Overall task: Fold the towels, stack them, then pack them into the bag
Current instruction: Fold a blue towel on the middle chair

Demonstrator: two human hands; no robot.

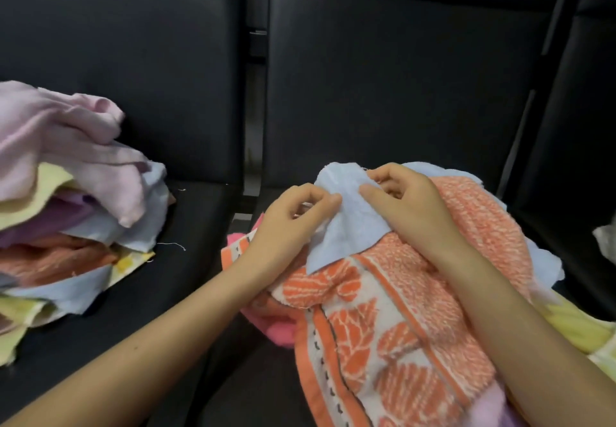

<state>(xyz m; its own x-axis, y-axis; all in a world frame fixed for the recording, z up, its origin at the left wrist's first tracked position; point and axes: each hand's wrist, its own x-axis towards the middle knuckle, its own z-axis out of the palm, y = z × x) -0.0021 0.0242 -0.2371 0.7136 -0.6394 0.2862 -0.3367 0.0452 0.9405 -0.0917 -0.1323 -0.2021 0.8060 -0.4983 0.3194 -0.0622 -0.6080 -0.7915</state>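
Both hands pinch one small blue cloth [346, 216]: the left hand [293, 223] nips its left edge between thumb and curled fingers, and the right hand [406, 206] nips the right edge the same way, so the cloth hangs between them like a little tent. It sits on top of an orange patterned towel [400, 320] heaped in front of the person, with more blue, a pink bit [276, 326] and yellow cloth [573, 326] poking out from under that heap. Over on the left seat of the black bench [400, 86] lies a pile of towels [66, 200], pink, yellow, purple, orange and blue, loosely layered, not squared up. No bag is in view. As I judge it, the folding is only partway along: this blue cloth is being started, the heap beneath it is unfolded, and the stacking and packing are all to come.
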